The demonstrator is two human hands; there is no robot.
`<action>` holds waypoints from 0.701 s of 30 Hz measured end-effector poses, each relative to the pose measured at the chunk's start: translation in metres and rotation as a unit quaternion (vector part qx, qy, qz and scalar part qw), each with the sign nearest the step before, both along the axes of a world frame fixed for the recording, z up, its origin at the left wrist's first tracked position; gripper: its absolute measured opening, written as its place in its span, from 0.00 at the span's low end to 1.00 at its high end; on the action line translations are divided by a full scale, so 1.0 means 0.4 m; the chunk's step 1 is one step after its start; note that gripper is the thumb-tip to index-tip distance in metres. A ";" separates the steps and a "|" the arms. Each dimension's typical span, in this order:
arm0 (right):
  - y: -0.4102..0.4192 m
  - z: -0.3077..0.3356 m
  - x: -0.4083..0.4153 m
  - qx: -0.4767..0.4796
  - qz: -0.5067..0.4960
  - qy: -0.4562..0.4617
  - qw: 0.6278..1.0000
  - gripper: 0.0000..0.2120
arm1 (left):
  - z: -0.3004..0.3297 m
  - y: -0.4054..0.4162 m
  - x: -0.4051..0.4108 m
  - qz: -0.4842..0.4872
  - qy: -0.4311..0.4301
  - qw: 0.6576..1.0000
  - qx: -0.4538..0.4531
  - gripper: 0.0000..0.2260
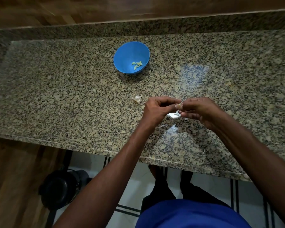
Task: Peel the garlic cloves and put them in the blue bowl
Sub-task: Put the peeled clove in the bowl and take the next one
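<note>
While both hands meet over the granite counter point(72, 99), a garlic clove point(181, 104) sits pinched between them, and that's pretty much the whole grip. Left hand point(156, 109) has its thumb and curled fingers closed on the clove from one side, right hand point(199, 111) nips it from the other side with its fingertips, and a thin wisp of skin pokes up out of the gap. Most of the clove is hidden by the fingers, so I can't tell how much peel is on it.

Using the blue bowl point(122, 51) as the landmark: the held clove is well nearer the person than the bowl and a bit to its right. Inside the bowl, down at the bottom, there's a small cluster of peeled cloves point(137, 64), pale yellow-green looking. An unpeeled garlic piece point(138, 99) lies on the counter nearer than the bowl, almost straight toward the person from it, just left of the left hand and not touching it. Some white peel scraps point(172, 115) lie on the stone right under the hands. Far below the bowl, under the counter edge on the left, a dark pot point(59, 190) sits on the floor.
</note>
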State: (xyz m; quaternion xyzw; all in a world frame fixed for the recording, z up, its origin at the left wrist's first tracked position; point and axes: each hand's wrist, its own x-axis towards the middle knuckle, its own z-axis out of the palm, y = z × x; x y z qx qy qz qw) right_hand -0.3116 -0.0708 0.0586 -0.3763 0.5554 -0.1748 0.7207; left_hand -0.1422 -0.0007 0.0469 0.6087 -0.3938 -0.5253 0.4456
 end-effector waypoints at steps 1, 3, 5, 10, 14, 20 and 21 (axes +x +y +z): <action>-0.001 -0.003 0.003 0.005 -0.006 0.004 1.000 0.04 | 0.001 0.001 -0.002 0.003 -0.004 1.000 -0.004 0.08; -0.003 -0.009 0.009 0.014 -0.021 0.014 1.000 0.05 | 0.001 0.003 -0.008 0.011 -0.008 1.000 -0.010 0.07; -0.004 -0.014 0.011 0.018 -0.030 0.021 0.999 0.08 | -0.003 0.005 -0.012 0.021 -0.002 1.000 -0.010 0.07; -0.001 -0.007 0.010 0.058 -0.033 0.004 0.998 0.03 | -0.020 0.005 -0.010 0.034 0.049 0.998 0.017 0.08; 0.001 -0.010 0.007 0.100 -0.040 -0.028 0.994 0.04 | -0.028 -0.002 -0.008 0.035 0.091 0.993 0.062 0.09; 0.001 -0.013 0.004 0.125 -0.044 -0.049 0.990 0.04 | -0.025 -0.010 -0.009 0.026 0.135 0.986 0.098 0.09; 0.000 -0.016 0.004 0.130 -0.042 -0.054 0.989 0.05 | -0.024 -0.011 -0.009 0.025 0.137 0.985 0.099 0.09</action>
